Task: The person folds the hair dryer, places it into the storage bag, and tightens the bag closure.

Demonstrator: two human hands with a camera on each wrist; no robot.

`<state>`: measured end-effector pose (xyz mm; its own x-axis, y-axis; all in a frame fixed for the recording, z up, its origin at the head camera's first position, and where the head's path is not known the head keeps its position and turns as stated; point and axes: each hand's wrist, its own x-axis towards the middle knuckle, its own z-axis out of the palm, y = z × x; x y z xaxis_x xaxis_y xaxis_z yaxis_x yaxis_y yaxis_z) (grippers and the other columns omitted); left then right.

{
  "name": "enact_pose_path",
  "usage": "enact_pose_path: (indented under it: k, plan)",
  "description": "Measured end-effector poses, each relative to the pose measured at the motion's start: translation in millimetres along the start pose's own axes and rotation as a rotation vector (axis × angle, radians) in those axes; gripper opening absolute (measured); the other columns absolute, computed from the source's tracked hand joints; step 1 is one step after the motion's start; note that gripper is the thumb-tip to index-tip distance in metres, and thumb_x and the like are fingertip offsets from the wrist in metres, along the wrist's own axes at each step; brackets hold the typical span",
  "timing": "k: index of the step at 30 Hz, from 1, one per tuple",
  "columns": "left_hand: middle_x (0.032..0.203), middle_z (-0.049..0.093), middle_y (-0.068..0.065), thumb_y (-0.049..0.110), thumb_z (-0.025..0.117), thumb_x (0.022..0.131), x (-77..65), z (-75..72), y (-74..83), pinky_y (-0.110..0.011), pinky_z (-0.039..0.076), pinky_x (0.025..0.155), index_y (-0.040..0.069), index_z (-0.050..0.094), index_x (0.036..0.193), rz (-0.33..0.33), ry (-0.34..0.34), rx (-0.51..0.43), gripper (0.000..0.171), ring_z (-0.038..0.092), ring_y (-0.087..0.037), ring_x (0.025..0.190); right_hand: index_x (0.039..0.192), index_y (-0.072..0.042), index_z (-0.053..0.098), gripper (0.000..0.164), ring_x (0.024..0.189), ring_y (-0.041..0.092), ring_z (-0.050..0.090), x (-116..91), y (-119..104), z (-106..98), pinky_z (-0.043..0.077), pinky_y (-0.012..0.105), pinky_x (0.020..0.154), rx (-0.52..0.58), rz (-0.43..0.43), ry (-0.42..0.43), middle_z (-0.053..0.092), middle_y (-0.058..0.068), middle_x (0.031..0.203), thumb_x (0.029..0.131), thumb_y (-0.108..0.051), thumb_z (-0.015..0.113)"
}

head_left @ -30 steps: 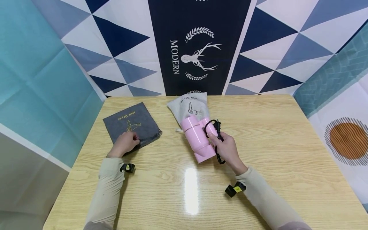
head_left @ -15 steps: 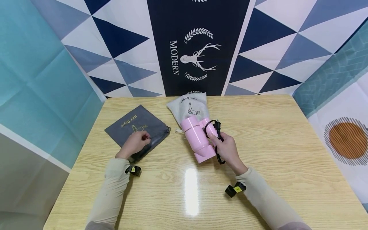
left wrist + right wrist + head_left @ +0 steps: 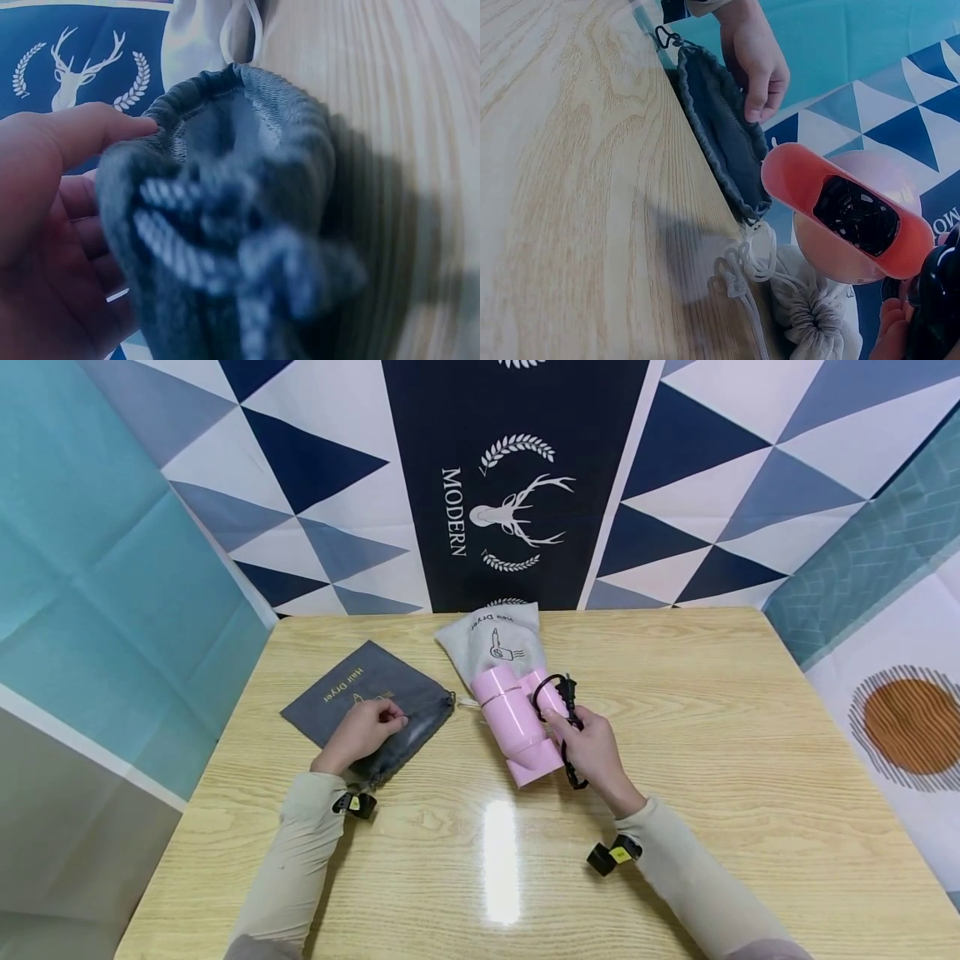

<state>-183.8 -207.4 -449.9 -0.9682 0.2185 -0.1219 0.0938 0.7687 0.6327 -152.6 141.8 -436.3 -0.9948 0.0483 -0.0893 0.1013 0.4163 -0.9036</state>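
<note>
My left hand [image 3: 363, 731] pinches the upper rim of a dark grey drawstring bag [image 3: 326, 697] printed "Hair Dryer", which lies on the left of the table. In the right wrist view the mouth of this grey bag [image 3: 716, 139] gapes, its upper side lifted by thumb and fingers. A knotted cord [image 3: 277, 262] shows at its edge in the left wrist view. My right hand [image 3: 592, 747] grips the handle of a pink hair dryer [image 3: 513, 718] together with its bundled black power cord [image 3: 567, 693]. The dryer's flat nozzle [image 3: 855, 210] points toward me.
A light grey drawstring pouch [image 3: 498, 635], also printed "Hair Dryer", lies behind the dryer at the table's back edge. Its white drawstring [image 3: 761, 251] lies between pouch and grey bag. Patterned cloth walls border the wooden table [image 3: 675, 693].
My left hand has pulled the dark grey bag to the right, turning it, and its mouth now lies closer to the hair dryer. The right hand and hair dryer have stayed in place.
</note>
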Motion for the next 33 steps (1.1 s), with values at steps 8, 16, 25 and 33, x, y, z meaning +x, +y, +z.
enact_pose_path:
  k: [8, 16, 25, 33]
  plan:
    - [0.091, 0.067, -0.006, 0.025, 0.062, 0.096, 2.0, 1.1, 9.7, -0.033, 0.044, 0.073, 0.009, 0.069, 0.100, -0.018, 0.045, -0.039, 0.018, 0.056, -0.017, 0.078, 0.079, -0.005, 0.056, 0.038, 0.054, 0.009, 0.047, -0.2, -0.3, 2.2, 0.040, 0.023, 0.048, 0.013, 0.005, -0.013, 0.052, -0.003, 0.062, 0.094, -0.040, 0.062]
    - [0.093, 0.069, -0.008, 0.024, 0.063, 0.095, 1.6, 3.2, 14.8, -0.031, 0.046, 0.070, 0.008, 0.070, 0.098, 0.013, 0.104, -0.096, 0.017, 0.058, -0.016, 0.076, 0.078, -0.005, 0.057, 0.036, 0.055, 0.010, 0.048, -1.7, -2.0, 6.7, 0.040, 0.024, 0.049, -0.021, -0.016, -0.021, 0.053, -0.002, 0.063, 0.094, -0.037, 0.063]
    - [0.092, 0.070, -0.010, 0.023, 0.064, 0.094, 0.1, 2.3, 22.7, -0.030, 0.044, 0.067, 0.008, 0.070, 0.096, 0.002, 0.155, -0.148, 0.016, 0.057, -0.017, 0.074, 0.084, -0.001, 0.063, 0.034, 0.060, 0.013, 0.052, -2.1, -6.5, 17.2, 0.044, 0.025, 0.054, -0.039, -0.031, -0.050, 0.058, 0.002, 0.068, 0.093, -0.034, 0.065]
    - [0.089, 0.069, -0.010, 0.023, 0.066, 0.093, -0.8, 0.4, 26.6, -0.029, 0.044, 0.067, 0.007, 0.070, 0.095, 0.004, 0.196, -0.172, 0.016, 0.055, -0.017, 0.072, 0.082, -0.002, 0.061, 0.033, 0.061, 0.014, 0.051, -1.5, -5.0, 28.5, 0.044, 0.026, 0.055, -0.072, -0.064, -0.065, 0.056, 0.004, 0.067, 0.092, -0.033, 0.066]
